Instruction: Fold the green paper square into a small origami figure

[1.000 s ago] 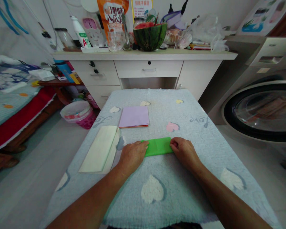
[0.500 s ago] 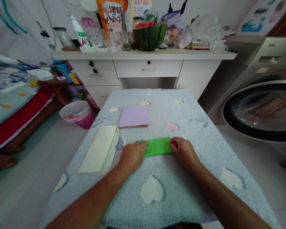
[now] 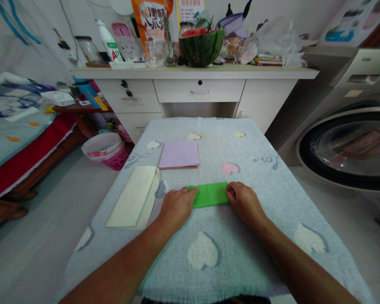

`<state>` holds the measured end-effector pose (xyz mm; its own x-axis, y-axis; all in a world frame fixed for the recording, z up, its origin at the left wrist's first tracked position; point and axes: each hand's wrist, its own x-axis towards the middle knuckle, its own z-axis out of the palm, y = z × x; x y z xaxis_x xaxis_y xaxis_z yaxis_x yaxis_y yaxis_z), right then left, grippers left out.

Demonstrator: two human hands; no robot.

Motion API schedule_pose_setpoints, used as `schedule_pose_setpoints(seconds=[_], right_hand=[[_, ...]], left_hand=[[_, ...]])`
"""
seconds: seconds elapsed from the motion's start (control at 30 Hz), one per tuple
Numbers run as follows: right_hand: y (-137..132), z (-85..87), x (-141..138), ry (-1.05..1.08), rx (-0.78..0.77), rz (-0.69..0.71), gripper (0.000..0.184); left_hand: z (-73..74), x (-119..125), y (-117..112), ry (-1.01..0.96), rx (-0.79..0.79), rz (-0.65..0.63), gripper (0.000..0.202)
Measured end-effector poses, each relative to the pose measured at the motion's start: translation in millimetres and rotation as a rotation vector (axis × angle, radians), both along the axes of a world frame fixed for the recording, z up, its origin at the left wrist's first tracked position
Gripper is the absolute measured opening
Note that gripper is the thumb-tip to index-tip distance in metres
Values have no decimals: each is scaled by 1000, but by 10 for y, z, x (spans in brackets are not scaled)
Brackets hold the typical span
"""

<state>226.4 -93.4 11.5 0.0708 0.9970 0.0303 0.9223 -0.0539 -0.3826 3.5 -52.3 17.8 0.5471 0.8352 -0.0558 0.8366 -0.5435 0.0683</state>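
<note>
The table [image 3: 215,147], spread with a pale blue heart-patterned cloth, gave flat support to the papers and stood in front of the person. The cream paper [image 3: 133,198] lay at the left just beside the left forearm, and the stack of square sheets [image 3: 179,154], lilac uppermost with an orange-red edge beneath, lay farther off; both were presumably put there to be within reach yet out of the hands' way. The left hand [image 3: 179,204], fingers close together, pressed over the left end of the green paper [image 3: 210,195], probably to anchor it; whether it also pinched from beneath could not be told. The right hand [image 3: 244,200], fingers curled in, pinched the right end, likely to hold the strip taut and level. The green paper lay flat on the cloth between the 2 hands, with 1 faint crease near its middle.

Among the containers, the washing machine [image 3: 319,101] showed brownish shapes in its door glass, either contents or reflections. The pink bin [image 3: 115,158] held a pale liner with reddish matter, not identifiable. On the back table [image 3: 256,72], a lidded glass jar [image 3: 90,50] revealed no clear contents, and the white bottle [image 3: 109,42] concealed its own.
</note>
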Motion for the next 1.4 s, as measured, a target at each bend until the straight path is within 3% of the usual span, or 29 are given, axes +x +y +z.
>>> schedule_pose_setpoints(seconds=[0.4,0.67,0.93,1.07,1.4], right_hand=[[-46,-1,-72,-186,6,13,23],[-35,-59,-86,-235,129,293,34],[-41,-75,-87,-259,141,300,39],[-60,-34,-124,-240,151,292,29],[-93,-37,-230,-298,164,272,29]], left_hand=[[46,79,-131,147,1,-1,36],[46,78,-143,163,9,-2,37],[52,74,-129,145,11,4,36],[46,75,-123,138,-6,13,36],[78,72,-122,128,-10,9,39]])
